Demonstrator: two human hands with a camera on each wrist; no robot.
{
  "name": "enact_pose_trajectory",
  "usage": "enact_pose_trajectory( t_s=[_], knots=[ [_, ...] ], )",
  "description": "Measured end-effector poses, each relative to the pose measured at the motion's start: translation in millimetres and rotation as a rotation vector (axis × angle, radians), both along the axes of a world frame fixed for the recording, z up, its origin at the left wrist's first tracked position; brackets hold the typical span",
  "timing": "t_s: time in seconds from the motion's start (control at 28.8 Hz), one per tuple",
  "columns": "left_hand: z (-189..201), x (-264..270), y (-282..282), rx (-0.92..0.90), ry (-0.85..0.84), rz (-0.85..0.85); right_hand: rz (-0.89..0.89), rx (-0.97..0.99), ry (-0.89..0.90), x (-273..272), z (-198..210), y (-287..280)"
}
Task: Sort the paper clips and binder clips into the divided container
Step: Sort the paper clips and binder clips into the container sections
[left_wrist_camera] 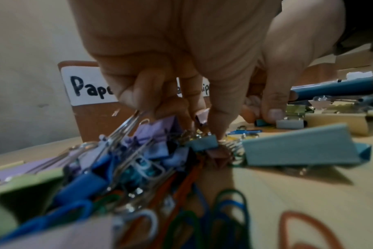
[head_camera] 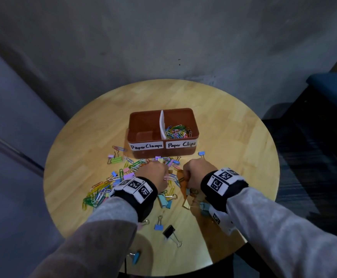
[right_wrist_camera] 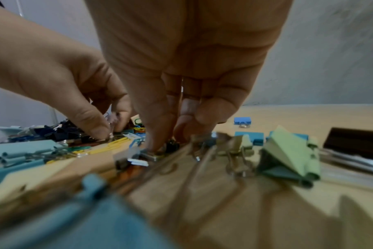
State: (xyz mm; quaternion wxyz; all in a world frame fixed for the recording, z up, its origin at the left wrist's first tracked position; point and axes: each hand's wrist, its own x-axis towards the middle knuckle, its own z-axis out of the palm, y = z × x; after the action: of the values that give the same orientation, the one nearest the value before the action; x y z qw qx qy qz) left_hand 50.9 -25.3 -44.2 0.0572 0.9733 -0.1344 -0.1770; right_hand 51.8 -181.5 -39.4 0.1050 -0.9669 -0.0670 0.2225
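A brown divided container (head_camera: 183, 114) stands mid-table, labelled "Paper Clamps" on the left and "Paper Clips" on the right. Coloured paper clips (head_camera: 177, 130) lie in its right half; the left half looks empty. In front of it lies a mixed pile of paper clips and binder clips (head_camera: 135, 167). My left hand (head_camera: 163, 171) is down in the pile, its curled fingers (left_wrist_camera: 143, 101) holding a lilac binder clip (left_wrist_camera: 202, 116) and wire handles. My right hand (head_camera: 187, 174) reaches down beside it, its fingertips (right_wrist_camera: 158, 134) pinching a small clip on the table; which kind is unclear.
The round wooden table (head_camera: 233, 147) has loose binder clips around the hands: a black one (head_camera: 168, 231) near me, a blue one (head_camera: 201, 153) by the container, a green one (head_camera: 116, 159) at left, another blue one (head_camera: 136, 257) at the near edge. A dark blue seat (head_camera: 332, 87) stands at right.
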Motion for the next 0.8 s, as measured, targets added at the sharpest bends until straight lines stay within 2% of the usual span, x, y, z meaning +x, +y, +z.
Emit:
enact_pose_trajectory(
  t_s=[0.17,0.42,0.56,0.66,0.8],
  knots=[
    [0,1,10,-0.022,-0.006,0.042,-0.021,-0.064,0.013,1,-2,-3],
    [8,-2,12,0.094,-0.038,0.078,-0.027,-0.068,-0.061,6,9,12],
    [5,-3,0,0.074,-0.145,-0.019,0.032,-0.075,-0.039,5,11,24],
    [5,-1,-11,0.160,-0.101,-0.112,0.055,-0.097,-0.034,2,10,27],
    [6,0,-20,0.228,-0.067,-0.096,0.052,-0.119,-0.064,-1,9,24]
  ],
)
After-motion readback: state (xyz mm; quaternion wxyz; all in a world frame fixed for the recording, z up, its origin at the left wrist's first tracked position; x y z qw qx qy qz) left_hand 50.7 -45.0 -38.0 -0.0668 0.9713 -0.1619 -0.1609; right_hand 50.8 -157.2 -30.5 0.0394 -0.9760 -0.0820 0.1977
